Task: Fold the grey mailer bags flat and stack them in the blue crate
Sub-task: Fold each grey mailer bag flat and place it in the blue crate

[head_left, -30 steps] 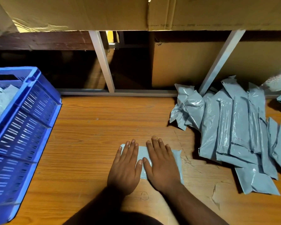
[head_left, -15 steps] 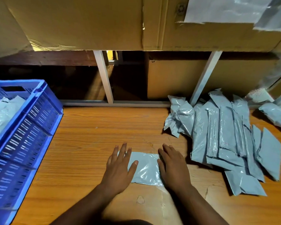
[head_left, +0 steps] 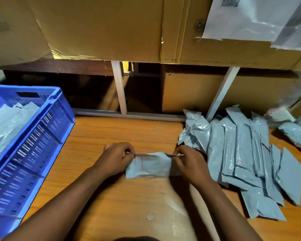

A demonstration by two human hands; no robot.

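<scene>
— Where was the grey mailer bag (head_left: pixel 149 165)?
— On the wooden table (head_left: pixel 129 133), its top corners pinched by the left hand (head_left: pixel 116 158) and right hand (head_left: pixel 189 162).
— And around it?
— Blue crate (head_left: pixel 42 136) left, pile of mailer bags (head_left: pixel 241 153) right, cardboard boxes (head_left: pixel 102 28) behind.

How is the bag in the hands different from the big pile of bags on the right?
The held bag is one single bag; the pile of bags holds many, overlapping. The held bag is pinched at its top corners by the left hand and right hand; nothing touches the pile. The held bag looks short and folded; the pile's bags look longer. Both are grey plastic and on the wooden table.
</scene>
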